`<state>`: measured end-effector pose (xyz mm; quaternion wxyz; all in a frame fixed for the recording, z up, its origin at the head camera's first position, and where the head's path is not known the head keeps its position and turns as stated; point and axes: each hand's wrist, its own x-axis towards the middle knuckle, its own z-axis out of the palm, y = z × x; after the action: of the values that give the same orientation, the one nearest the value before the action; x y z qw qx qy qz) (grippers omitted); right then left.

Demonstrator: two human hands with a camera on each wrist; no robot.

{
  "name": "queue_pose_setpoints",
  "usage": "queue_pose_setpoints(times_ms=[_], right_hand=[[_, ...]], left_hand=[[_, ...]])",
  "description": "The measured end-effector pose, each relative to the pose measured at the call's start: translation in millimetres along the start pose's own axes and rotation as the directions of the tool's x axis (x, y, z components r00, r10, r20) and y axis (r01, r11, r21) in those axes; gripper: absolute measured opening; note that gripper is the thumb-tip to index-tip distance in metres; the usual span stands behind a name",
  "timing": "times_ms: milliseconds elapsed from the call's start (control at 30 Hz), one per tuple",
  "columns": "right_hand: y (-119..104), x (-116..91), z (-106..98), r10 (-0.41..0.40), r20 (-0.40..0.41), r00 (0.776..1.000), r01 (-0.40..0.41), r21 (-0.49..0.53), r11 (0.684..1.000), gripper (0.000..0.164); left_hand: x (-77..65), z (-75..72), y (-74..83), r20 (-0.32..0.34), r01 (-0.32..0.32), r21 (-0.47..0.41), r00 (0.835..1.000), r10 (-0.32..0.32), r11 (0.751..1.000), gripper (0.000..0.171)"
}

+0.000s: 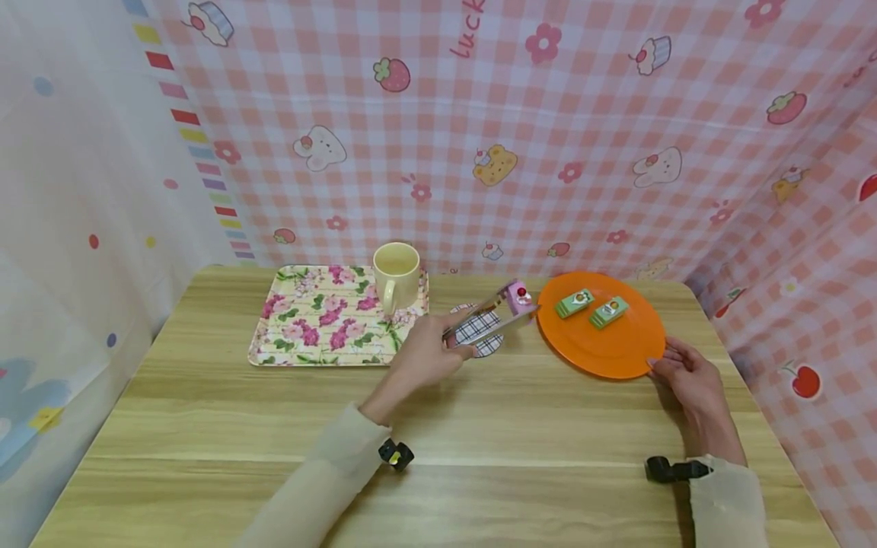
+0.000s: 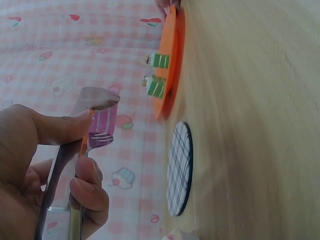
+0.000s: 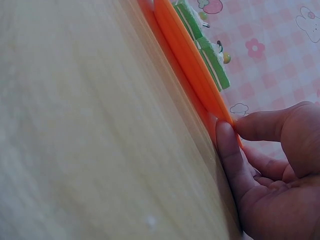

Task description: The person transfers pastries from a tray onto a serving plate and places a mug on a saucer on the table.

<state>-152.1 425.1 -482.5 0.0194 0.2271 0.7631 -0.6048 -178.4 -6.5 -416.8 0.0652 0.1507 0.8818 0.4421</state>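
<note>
Two green cake pieces (image 1: 591, 306) already lie on the orange plate (image 1: 617, 352), and a third, pink cake (image 1: 518, 297), is up in the air between the tips of the metal tongs (image 1: 488, 317), just left of the plate's rim and above the plaid coaster (image 1: 479, 332). The left hand (image 1: 428, 352) is clamped on the tongs, thumb and fingers squeezing the two arms together. The right hand (image 1: 692, 373) pinches the plate's near edge, thumb on top and fingers underneath, as the right wrist view shows.

To do this well, I'd say keep the squeeze even so the pink piece doesn't slip, carry it level over the rim, and set it on bare orange beside the green ones before easing off; the right hand should hold the plate flat against the table (image 1: 445, 426).

From the left wrist view the cake is half hidden behind the tong tips. The mug (image 1: 396, 275) on the floral tray (image 1: 322, 320) looks empty, though I can't see its bottom
</note>
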Motion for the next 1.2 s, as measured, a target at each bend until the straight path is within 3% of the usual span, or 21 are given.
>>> queue_pose_setpoints(times_ms=[667,1200], right_hand=[[0,-2,1,-0.010,-0.004,1.000,0.010,0.052,0.999,0.078],[3,1,0,-0.017,-0.005,1.000,0.018,0.057,0.998,0.079]], left_hand=[[18.9,46.5,20.7,0.086,0.000,0.026,0.996,-0.003,1.000,0.068],[29.5,77.0,24.3,0.109,0.002,0.052,0.994,-0.008,0.999,0.068]])
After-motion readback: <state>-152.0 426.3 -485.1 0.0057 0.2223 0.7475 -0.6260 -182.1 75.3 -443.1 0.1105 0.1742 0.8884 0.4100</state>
